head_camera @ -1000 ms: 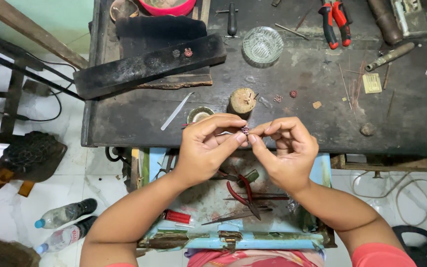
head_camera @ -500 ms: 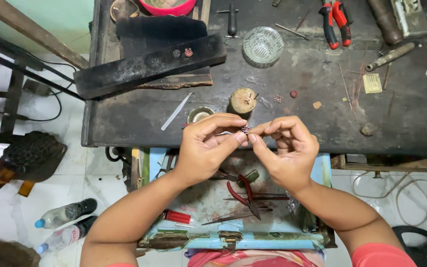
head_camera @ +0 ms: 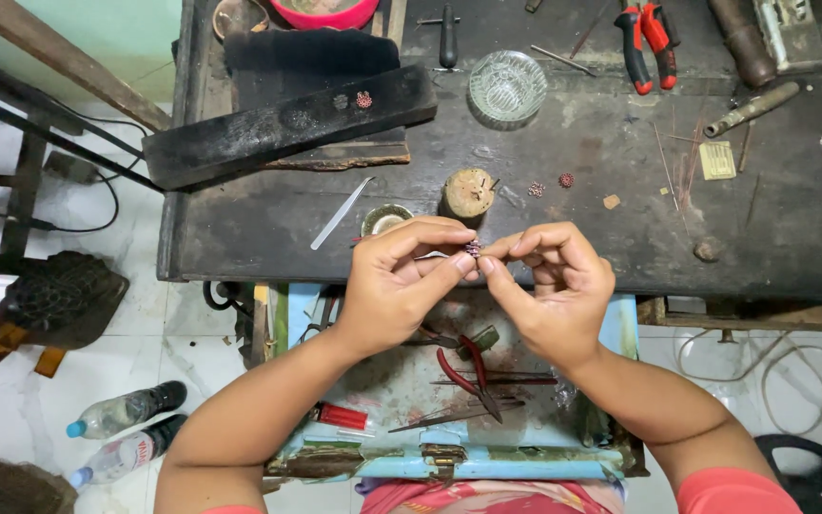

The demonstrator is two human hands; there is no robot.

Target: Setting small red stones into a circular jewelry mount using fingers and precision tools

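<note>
My left hand (head_camera: 400, 281) and my right hand (head_camera: 552, 286) meet fingertip to fingertip over the near edge of the dark workbench (head_camera: 240, 228). Together they pinch a tiny reddish beaded piece (head_camera: 473, 247) between thumbs and forefingers. Just beyond the fingers stand a small round wooden block (head_camera: 467, 193) and a little round tin (head_camera: 384, 219). Two more small reddish beaded pieces (head_camera: 566, 180) lie on the bench to the right of the block, and another one (head_camera: 364, 99) rests on a long black bar.
An open light blue drawer (head_camera: 449, 462) under my hands holds red-handled pliers (head_camera: 463, 366) and thin tools. On the bench lie a long black bar (head_camera: 278, 128), metal tweezers (head_camera: 340, 213), a glass dish (head_camera: 507, 87) and red-handled cutters (head_camera: 644, 38). Two plastic bottles (head_camera: 121, 414) lie on the tiled floor.
</note>
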